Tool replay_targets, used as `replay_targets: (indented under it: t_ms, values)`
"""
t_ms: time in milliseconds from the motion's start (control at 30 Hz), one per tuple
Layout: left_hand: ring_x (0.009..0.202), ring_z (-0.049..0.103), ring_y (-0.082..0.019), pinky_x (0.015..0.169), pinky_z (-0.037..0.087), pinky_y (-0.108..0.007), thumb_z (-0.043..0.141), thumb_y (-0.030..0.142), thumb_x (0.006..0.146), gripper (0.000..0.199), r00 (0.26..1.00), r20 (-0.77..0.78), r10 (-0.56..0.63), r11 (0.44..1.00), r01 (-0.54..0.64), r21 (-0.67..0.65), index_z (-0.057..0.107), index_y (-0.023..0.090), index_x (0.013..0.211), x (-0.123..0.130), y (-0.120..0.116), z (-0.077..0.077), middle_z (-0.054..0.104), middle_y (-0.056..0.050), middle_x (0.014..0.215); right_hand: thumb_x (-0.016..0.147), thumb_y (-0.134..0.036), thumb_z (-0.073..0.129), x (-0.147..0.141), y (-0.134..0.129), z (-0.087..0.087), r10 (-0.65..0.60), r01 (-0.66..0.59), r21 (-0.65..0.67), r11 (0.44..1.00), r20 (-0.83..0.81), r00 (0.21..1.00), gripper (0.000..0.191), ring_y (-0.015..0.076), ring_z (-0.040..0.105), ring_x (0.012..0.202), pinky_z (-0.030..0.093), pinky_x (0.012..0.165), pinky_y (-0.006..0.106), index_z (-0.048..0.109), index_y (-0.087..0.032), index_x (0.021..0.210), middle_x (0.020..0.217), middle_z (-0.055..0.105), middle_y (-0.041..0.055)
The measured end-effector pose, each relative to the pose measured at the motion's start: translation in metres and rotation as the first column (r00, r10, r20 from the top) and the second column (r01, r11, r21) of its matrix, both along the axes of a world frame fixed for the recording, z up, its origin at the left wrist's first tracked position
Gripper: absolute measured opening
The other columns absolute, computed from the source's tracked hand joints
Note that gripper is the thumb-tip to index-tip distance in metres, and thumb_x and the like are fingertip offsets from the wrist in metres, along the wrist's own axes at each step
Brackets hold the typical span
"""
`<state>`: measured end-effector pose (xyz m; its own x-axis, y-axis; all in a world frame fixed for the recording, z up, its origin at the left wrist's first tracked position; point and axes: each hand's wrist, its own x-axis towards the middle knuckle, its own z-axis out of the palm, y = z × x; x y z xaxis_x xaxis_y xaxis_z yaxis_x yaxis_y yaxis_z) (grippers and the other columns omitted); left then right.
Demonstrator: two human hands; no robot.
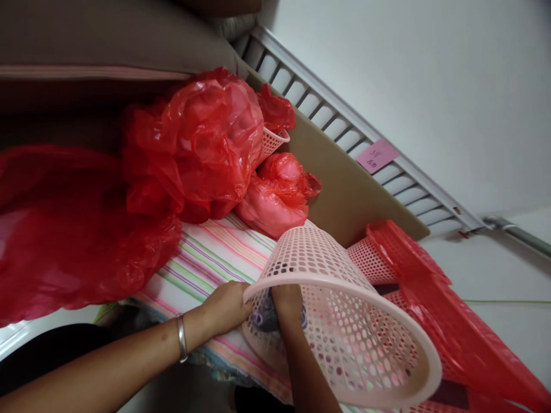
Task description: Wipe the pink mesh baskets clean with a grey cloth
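Observation:
A pale pink perforated plastic basket [344, 282] lies tipped on its side, its wide mouth facing me. At the left of its rim, my left hand [228, 307] grips the edge, fingers partly hidden behind it; a silver bangle is on that wrist. Inside the basket is my right hand [287, 301], closed around a soft dark grey-blue bundle [266, 316] that looks like rolled cloth. That hand's fingertips are hidden, and the bundle's exact kind is unclear.
Under the basket is a striped sheet [202, 252]. Puffed red plastic bags [206, 149] crowd the left and back, one knotted bag [279, 198] beside the basket. More pink baskets [372, 261] with red plastic [413, 269] stand right. A board [344, 195] and metal railing [327, 97] line the wall.

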<state>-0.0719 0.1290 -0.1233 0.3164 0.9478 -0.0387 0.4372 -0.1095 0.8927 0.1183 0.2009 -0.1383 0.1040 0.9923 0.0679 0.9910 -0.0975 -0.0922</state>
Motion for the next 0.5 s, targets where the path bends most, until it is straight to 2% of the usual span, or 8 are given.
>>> replay_targets:
  t_ms: [100, 200, 300, 400, 500]
  values:
    - [0.067, 0.064, -0.017, 0.059, 0.042, -0.023, 0.044, 0.02, 0.075, 0.024, 1.0, -0.013, 0.008, 1.0, -0.008, 0.005, 0.067, 0.018, 0.08, 0.0, -0.001, -0.001, 0.07, -0.004, 0.072, 0.086, -0.024, 0.046, -0.006, -0.039, -0.001, 0.013, -0.013, -0.003, 1.0, 0.042, 0.999, 0.033, 0.0289, 0.059, 0.099, 0.043, 0.087, 0.038, 0.059, -0.006, 0.11, 0.103, 0.064, 0.0183]
    - [0.071, 0.065, -0.018, 0.062, 0.043, -0.024, 0.044, 0.021, 0.076, 0.024, 0.999, -0.032, 0.019, 1.0, -0.018, 0.017, 0.067, 0.017, 0.081, 0.001, -0.002, -0.003, 0.071, -0.006, 0.076, 0.083, -0.024, 0.044, -0.009, -0.082, -0.004, 0.055, -0.054, -0.056, 0.997, 0.021, 0.998, 0.039, 0.0281, 0.059, 0.101, 0.043, 0.086, 0.036, 0.054, -0.009, 0.118, 0.109, 0.063, 0.0164]
    - [0.074, 0.065, -0.02, 0.065, 0.044, -0.025, 0.045, 0.021, 0.075, 0.024, 0.999, -0.05, 0.02, 0.999, -0.018, 0.03, 0.067, 0.017, 0.082, 0.001, -0.002, -0.003, 0.072, -0.007, 0.078, 0.083, -0.027, 0.043, -0.007, -0.116, -0.01, 0.065, -0.066, -0.104, 0.992, -0.008, 0.998, 0.042, 0.0281, 0.056, 0.109, 0.041, 0.093, 0.037, 0.053, -0.01, 0.12, 0.116, 0.061, 0.0162]
    - [0.076, 0.066, -0.021, 0.066, 0.045, -0.026, 0.046, 0.02, 0.073, 0.024, 0.998, -0.061, 0.011, 0.999, -0.008, 0.047, 0.068, 0.019, 0.084, 0.001, -0.004, 0.0, 0.072, -0.007, 0.081, 0.082, -0.025, 0.044, -0.003, -0.124, -0.012, 0.066, -0.068, -0.115, 0.991, -0.013, 0.998, 0.045, 0.0286, 0.053, 0.114, 0.039, 0.096, 0.038, 0.051, -0.008, 0.123, 0.121, 0.058, 0.0167]
    - [0.077, 0.067, -0.023, 0.066, 0.045, -0.028, 0.045, 0.021, 0.073, 0.026, 0.997, -0.071, 0.014, 0.998, -0.01, 0.063, 0.068, 0.019, 0.087, 0.002, -0.007, 0.002, 0.072, -0.008, 0.082, 0.083, -0.022, 0.044, 0.001, -0.098, -0.005, 0.067, -0.068, -0.099, 0.993, -0.008, 0.998, 0.041, 0.0276, 0.057, 0.108, 0.042, 0.092, 0.037, 0.052, -0.01, 0.121, 0.116, 0.061, 0.0153]
